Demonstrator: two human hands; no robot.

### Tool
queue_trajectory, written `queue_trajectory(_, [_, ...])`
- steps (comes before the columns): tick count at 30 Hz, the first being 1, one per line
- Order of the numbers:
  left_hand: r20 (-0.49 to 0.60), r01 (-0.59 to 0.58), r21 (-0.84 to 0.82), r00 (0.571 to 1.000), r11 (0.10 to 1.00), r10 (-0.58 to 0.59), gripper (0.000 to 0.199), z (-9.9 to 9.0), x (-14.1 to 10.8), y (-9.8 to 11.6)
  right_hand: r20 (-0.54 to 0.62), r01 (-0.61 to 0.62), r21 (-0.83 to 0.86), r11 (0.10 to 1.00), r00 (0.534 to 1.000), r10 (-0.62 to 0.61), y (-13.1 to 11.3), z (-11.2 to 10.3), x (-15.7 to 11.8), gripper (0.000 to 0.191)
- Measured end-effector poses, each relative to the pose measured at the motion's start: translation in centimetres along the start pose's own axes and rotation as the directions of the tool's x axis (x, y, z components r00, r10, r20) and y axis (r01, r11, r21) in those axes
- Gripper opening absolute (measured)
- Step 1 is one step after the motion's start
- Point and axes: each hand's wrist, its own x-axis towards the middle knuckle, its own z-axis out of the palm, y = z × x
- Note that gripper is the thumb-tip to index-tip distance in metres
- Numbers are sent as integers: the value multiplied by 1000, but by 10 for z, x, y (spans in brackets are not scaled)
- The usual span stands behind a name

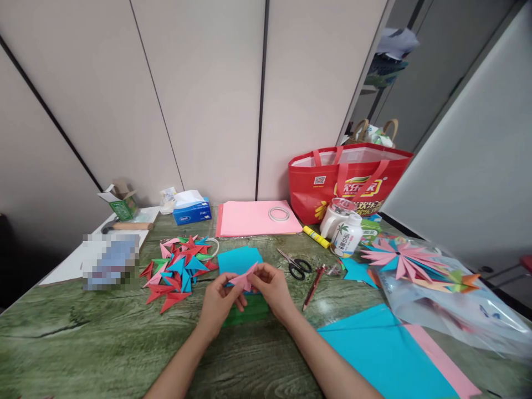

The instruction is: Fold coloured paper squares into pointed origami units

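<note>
- The fingers of the left hand [220, 299] pinch one side of a pink folded paper [244, 280], the thumb lying along its near edge.
- The right hand [271, 285] grips the other end between thumb and fingertips.
- The pink folded paper is between the two hands, in front of the small blue paper [238, 258]; a green sheet [249, 311] lies below the hands.
- Left of the hands is a loose pile of folded pieces [183, 269] in red, blue, pink and green, with a pale ring [214, 249] at its right side.
- Right of the hands, black-handled scissors [297, 266] lie near a red pencil [313, 288].
- Nearer the person on that side, a large blue sheet [382, 354] partly covers a pink sheet [443, 360].
- Farther right, a layered paper flower [401, 257] rests on a clear plastic bag [440, 310].
- Beyond the hands, a pink paper stack [253, 216] bears white rings [278, 214]; a yellow glue stick [316, 236] lies just beside it.
- Toward the wall stand a white bottle [347, 235], a red shopping bag [307, 188] and, at left, a blue tissue box [192, 211].
- A hammer [133, 225] lies at the far left.
</note>
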Motion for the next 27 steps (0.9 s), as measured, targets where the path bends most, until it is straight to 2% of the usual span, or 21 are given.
queue_trajectory(5, [-61,-20,-44,998,999,18,18,-1,2,-1,21,-45,39,998,999,44,0,5,-3,23])
queue_trajectory(9, [-141,-66,-21,988,998,62,14,-3,3,-4,19,14,-49,999,1000,-13,0,6,-4,23])
queue_trajectory(11, [-198,-157,63,966,986,167,10,-4,3,-5,47,37,-61,997,998,-34,-1,7,-5,23])
queue_trajectory(13, [-246,-260,201,920,944,306,8,-6,2,-6,73,42,-38,998,997,-39,-2,9,-6,24])
queue_trajectory(15, [-246,-320,326,880,890,406,8,-7,1,-6,72,42,-27,999,997,-40,-3,10,-7,25])
queue_trajectory(16, [-231,-331,365,873,870,430,7,-7,-1,-5,60,43,-38,998,997,-40,-3,10,-7,24])
queue_trajectory(20, [-160,-363,420,873,832,461,11,-6,-4,-3,5,44,-93,995,999,-44,-3,8,-6,20])
queue_trajectory(27, [-221,-355,380,862,854,457,7,-7,-2,-4,34,50,-93,994,998,-47,-6,6,-7,24])
